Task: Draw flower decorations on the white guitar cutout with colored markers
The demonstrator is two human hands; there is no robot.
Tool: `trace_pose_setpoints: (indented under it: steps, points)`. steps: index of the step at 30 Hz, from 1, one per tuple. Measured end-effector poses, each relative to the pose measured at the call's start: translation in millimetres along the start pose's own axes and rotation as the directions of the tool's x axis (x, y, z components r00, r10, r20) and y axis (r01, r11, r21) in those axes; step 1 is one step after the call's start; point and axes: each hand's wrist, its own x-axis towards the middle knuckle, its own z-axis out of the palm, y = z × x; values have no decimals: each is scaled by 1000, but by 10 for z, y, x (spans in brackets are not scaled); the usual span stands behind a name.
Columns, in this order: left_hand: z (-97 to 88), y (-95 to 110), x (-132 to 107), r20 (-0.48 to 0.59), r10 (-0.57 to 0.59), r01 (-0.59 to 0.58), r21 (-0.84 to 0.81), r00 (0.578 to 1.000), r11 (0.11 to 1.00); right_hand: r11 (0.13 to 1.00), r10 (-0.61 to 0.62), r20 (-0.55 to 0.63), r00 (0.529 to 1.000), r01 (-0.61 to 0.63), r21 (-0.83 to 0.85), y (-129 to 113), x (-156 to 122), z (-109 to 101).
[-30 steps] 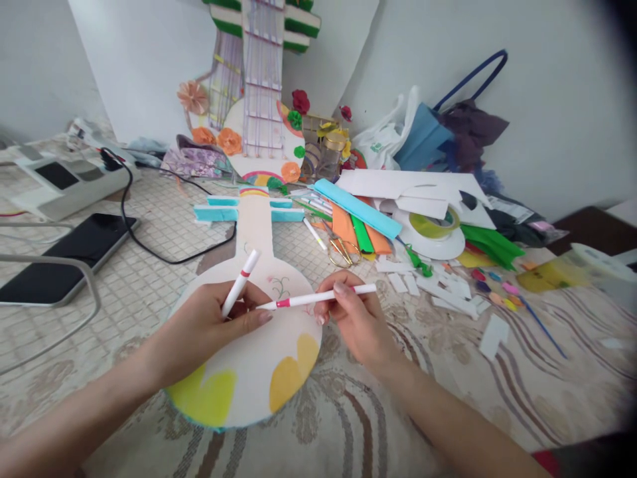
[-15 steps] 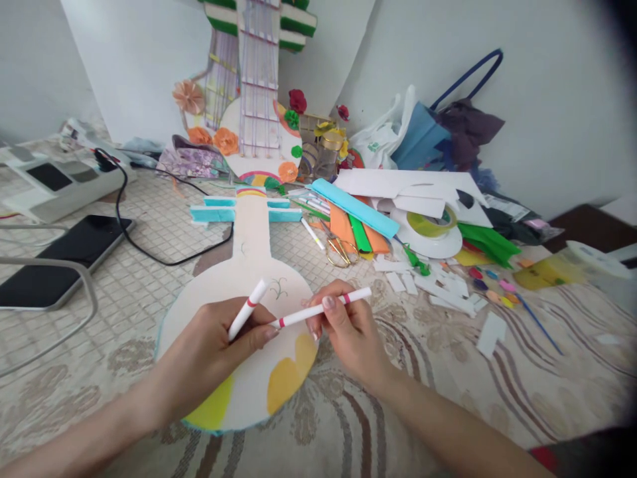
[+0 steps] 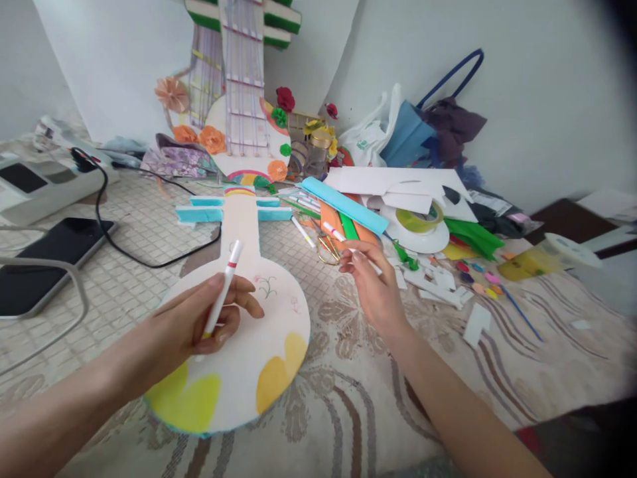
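My left hand (image 3: 213, 315) is closed on a white marker (image 3: 226, 282) with a red band, held at a slant above the round body of a white cardboard guitar (image 3: 249, 378). Small flower outlines and yellow painted petals mark that body. Thin blue strips (image 3: 199, 214) stick out from both sides of its neck. Off to the right, my right hand (image 3: 373, 285) pinches a second white marker (image 3: 334, 231) with a pink band, its end pointing toward the coloured paper. Gold-handled scissors (image 3: 327, 252) lie just beyond those fingers, partly hidden.
Behind stands a decorated guitar (image 3: 243, 126) with strings and paper flowers. A phone (image 3: 54, 259) and black cable (image 3: 149, 264) lie left. To the right are a light-blue paper roll (image 3: 343, 204), tape (image 3: 421, 218), white paper scraps (image 3: 478, 325) and a thin blue stick (image 3: 520, 312).
My hands have moved apart. The right one has carried its marker right and farther back, off the guitar; the left has shifted slightly left, its fingers lifting. The whole view has shifted a little.
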Motion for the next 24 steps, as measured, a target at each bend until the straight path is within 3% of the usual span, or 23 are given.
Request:
trace_pose_setpoints:
  steps: [4, 8, 11, 13, 16, 24]
  points:
    - [-28, -22, 33, 73, -46, 53, -90, 996, 995, 997, 18, 58, 998, -14, -80, 115, -2, -16]
    - [-43, -1, 45, 57, -107, 117, -205, 993, 972, 938, -52, 81, 995, 76, -338, 175, 55, -69]
    - [-50, -6, 59, 51, -128, 137, -256, 990, 957, 805, -171, 146, 974, 223, -550, 260, 198, -126]
    - [-64, -29, 72, 62, -121, 133, -278, 991, 951, 637, -215, 248, 945, 328, -697, 325, 324, -145]
    - [-92, -76, 85, 93, -87, 112, -309, 992, 944, 549, -204, 316, 927, 376, -746, 409, 501, -125]
    - [-93, -92, 60, 164, -91, 147, -373, 982, 916, 455, -174, 395, 902, 430, -780, 520, 722, 8]
